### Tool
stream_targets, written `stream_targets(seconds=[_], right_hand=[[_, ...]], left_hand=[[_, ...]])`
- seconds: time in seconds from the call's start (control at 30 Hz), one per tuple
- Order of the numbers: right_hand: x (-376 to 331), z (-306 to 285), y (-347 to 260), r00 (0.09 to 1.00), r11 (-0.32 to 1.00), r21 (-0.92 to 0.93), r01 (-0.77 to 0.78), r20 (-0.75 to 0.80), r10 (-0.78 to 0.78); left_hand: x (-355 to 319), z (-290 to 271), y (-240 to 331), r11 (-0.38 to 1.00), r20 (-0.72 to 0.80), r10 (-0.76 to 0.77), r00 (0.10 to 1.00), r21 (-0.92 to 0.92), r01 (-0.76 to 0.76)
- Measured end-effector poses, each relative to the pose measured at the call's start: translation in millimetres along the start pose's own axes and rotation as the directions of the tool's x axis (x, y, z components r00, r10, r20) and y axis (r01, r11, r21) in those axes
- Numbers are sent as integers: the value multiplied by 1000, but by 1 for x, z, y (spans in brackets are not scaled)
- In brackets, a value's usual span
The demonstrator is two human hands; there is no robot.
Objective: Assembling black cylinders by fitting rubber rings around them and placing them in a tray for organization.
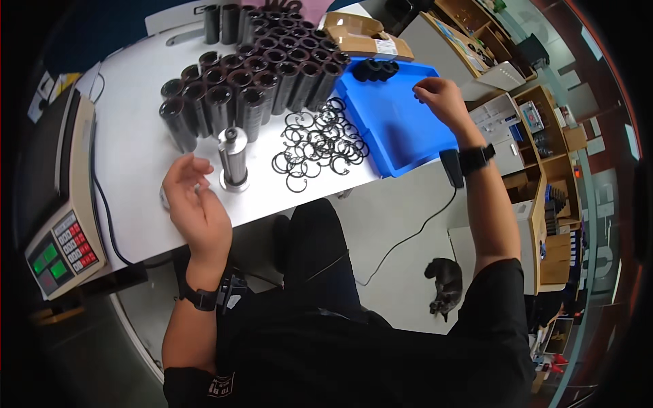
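Filling the frame's upper left, a white counter (pixel 136 149) carries black tubes (pixel 252 75), rings (pixel 320 143), a blue tray (pixel 394 129) and a scale (pixel 61 224). Left hand (pixel 197 204) hovers released beside a steel post (pixel 233 160); right hand (pixel 442 98) curls loosely over the tray, contents unclear. Shelves (pixel 544 136) stand at right.

A single head-worn fisheye view looks steeply down from above the seated person, facing forward over the white table (pixel 136 146), whose edges bend toward the dark rim. It sits close enough that both forearms enter from the lower edge and the lap fills the bottom, the left hand (pixel 197 204) and right hand (pixel 442 98) near mid-frame. With only one view, nothing is shared.
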State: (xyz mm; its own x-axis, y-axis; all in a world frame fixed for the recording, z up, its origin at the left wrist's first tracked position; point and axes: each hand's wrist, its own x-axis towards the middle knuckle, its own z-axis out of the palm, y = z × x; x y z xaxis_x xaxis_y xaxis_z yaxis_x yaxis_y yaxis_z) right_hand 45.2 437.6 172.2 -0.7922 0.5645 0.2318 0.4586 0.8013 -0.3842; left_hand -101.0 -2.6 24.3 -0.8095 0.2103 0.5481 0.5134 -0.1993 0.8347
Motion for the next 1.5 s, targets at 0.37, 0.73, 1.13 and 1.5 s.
stream_targets(seconds=[0.37, 0.73, 1.13, 1.5], right_hand=[[64, 57, 37, 963, 992, -97, -75, 252, 97], [83, 67, 35, 972, 978, -205, -31, 221, 77], [89, 69, 27, 979, 954, -299, 13, 200, 50], [88, 68, 27, 980, 959, -282, -1, 190, 57]], left_hand=[[0, 0, 1, 995, 25, -2, 1000, 104, -1], [-1, -2, 1, 994, 35, 6, 999, 108, -10], [-2, -4, 0, 994, 51, 1, 999, 108, -7], [-2, -2, 1, 996, 53, 15, 998, 85, -20]])
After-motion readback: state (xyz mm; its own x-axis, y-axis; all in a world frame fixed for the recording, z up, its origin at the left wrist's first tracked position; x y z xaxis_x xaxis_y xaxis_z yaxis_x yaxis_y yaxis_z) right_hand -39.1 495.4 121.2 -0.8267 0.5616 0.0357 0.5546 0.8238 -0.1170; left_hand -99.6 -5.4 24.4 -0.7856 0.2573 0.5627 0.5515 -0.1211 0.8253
